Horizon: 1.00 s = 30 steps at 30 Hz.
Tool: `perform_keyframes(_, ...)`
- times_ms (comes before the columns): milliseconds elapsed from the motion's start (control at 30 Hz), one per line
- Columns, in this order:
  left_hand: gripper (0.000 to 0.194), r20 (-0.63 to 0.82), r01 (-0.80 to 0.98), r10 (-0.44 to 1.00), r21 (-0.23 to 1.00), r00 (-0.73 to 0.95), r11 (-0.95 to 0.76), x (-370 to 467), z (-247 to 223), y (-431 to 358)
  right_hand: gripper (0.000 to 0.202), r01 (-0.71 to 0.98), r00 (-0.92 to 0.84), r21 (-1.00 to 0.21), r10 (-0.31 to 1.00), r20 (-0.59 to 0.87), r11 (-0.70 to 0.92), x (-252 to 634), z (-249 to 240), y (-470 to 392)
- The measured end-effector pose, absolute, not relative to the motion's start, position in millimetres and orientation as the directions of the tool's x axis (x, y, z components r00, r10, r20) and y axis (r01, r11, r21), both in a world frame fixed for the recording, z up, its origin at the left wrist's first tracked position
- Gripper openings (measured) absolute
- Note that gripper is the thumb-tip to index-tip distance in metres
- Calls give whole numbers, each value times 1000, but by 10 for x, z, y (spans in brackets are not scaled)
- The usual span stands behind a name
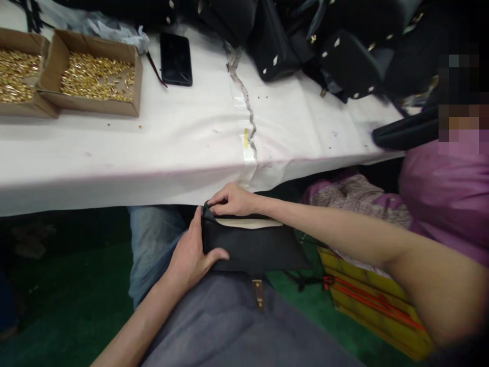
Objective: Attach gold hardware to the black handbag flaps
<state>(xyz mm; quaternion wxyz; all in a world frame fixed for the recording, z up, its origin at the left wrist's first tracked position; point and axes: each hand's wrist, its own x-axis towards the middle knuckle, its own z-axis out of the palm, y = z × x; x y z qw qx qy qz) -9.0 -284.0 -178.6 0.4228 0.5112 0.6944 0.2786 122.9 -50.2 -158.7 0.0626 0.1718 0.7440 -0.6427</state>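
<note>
A black handbag [252,250] with a pale lining lies across my lap, below the table's front edge. My left hand [194,255] grips its left end, the thumb over the front face and the fingers along the side. At the bag's upper left corner my right hand [235,200] pinches the black edge between thumb and fingers. Anything small inside that pinch is hidden. A brass-coloured clasp plate [259,294] hangs at the bag's lower edge, against my grey clothing.
Two cardboard boxes, a left one [48,99] and a right one [89,103], hold small gold fittings on the white-covered table [183,137]. A phone [176,59] lies beside them. Several black bags [351,63] are heaped at the back. A person in purple [446,188] sits at right, above a yellow crate [367,300].
</note>
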Motion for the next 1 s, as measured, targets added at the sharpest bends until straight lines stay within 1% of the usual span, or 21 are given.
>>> perform_keyframes(33, 142, -265, 509, 957, 811, -121, 289, -103, -1783, -2909, 24, 309, -943, -937, 178, -281, 160, 1226, -1544, -564)
perform_keyframes(67, 151, -228, 535, 966, 805, -123, 258, -117, -1786, -2975, 22, 280, -953, -936, 180, -243, 216, 1221, -1498, -631)
perform_keyframes(100, 152, -198, 548, 973, 804, -121, 231, -128, -1792, -3033, 21, 247, -962, -929, 181, -202, 275, 1214, -1453, -698)
perform_keyframes(133, 145, -182, 549, 977, 808, -115, 215, -136, -1797, -3077, 20, 218, -969, -919, 183, -164, 329, 1209, -1413, -757)
perform_keyframes(200, 119, -194, 524, 975, 822, -110, 223, -139, -1788, -3113, 20, 185, -975, -897, 189, -116, 400, 1205, -1358, -838)
perform_keyframes(267, 89, -256, 481, 958, 829, -130, 286, -131, -1745, -3088, 19, 190, -973, -885, 204, -111, 424, 1211, -1332, -866)
perform_keyframes(300, 78, -297, 457, 943, 824, -151, 333, -124, -1713, -3062, 18, 201, -970, -881, 210, -120, 429, 1217, -1324, -868)
perform_keyframes(333, 72, -337, 434, 925, 817, -175, 379, -117, -1676, -3034, 18, 213, -969, -875, 211, -131, 434, 1223, -1315, -868)
perform_keyframes(400, 67, -394, 388, 894, 805, -216, 448, -103, -1590, -2986, 17, 225, -968, -864, 208, -143, 450, 1233, -1290, -878)
perform_keyframes(467, 66, -426, 332, 874, 810, -231, 483, -94, -1490, -2957, 16, 235, -966, -855, 211, -151, 463, 1237, -1251, -908)
perform_keyframes(600, 64, -456, 156, 864, 857, -215, 492, -111, -1248, -2900, 14, 253, -962, -835, 215, -166, 489, 1229, -1187, -999)
perform_keyframes(667, 63, -474, 106, 860, 861, -189, 498, -136, -1138, -2837, 14, 239, -968, -828, 195, -160, 508, 1228, -1190, -1028)
perform_keyframes(733, 61, -496, 158, 852, 840, -165, 520, -160, -1070, -2758, 12, 219, -974, -825, 169, -152, 520, 1232, -1219, -1036)
perform_keyframes(800, 58, -501, 266, 847, 804, -178, 531, -174, -1057, -2691, 12, 220, -974, -822, 162, -157, 526, 1238, -1261, -1023)
perform_keyframes(867, 56, -485, 345, 853, 781, -190, 521, -177, -1089, -2658, 16, 228, -973, -818, 162, -167, 527, 1240, -1295, -1002)
perform_keyframes(1000, 58, -492, 423, 857, 751, -154, 507, -162, -1188, -2691, 19, 221, -975, -830, 117, -187, 512, 1219, -1303, -983)
